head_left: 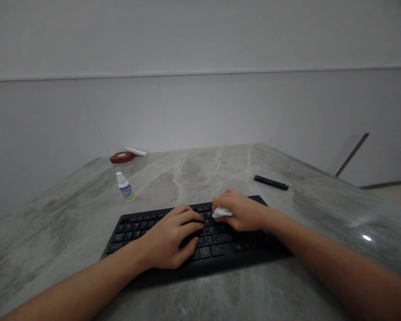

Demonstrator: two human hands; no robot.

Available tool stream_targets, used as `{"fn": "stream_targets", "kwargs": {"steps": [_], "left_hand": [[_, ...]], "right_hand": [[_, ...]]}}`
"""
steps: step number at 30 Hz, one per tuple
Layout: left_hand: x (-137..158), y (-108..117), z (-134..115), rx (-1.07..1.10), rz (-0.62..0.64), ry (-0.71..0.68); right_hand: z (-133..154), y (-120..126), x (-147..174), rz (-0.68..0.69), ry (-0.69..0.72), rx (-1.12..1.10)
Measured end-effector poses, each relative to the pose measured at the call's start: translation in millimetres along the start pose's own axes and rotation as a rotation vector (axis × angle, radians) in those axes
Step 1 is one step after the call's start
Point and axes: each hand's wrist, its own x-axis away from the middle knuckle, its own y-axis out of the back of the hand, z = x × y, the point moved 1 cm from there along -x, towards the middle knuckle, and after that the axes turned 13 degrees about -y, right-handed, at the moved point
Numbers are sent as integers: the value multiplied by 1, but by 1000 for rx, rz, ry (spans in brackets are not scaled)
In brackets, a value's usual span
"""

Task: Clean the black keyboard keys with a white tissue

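Note:
A black keyboard (pixel 220 251) lies slightly slanted on the table in front of me. My left hand (pixel 173 236) rests on its middle keys, palm down, with the fingers stretched out and a gap between thumb and forefinger. To the right of it, my right hand (pixel 242 210) is closed around a white tissue (pixel 222 212), held against the keys near the keyboard's upper edge. Part of the tissue is hidden inside the fingers. Both forearms cover some of the keys.
Behind the keyboard on the left stands a small white spray bottle (pixel 125 188) with a colourful label. A reddish-brown case (pixel 121 157) and a white flat strip (pixel 136 151) lie at the far left. A black pen-like stick (pixel 271 182) is at right on the grey marble table (pixel 194 171).

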Motion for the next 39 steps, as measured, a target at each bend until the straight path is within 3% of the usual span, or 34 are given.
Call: {"fn": "stream_targets", "kwargs": {"steps": [11, 39], "left_hand": [[0, 0, 0, -4, 1, -9], [-1, -1, -1, 21, 11, -1]], "right_hand": [[4, 3, 3, 91, 42, -54], [8, -14, -4, -46, 87, -90]]}}
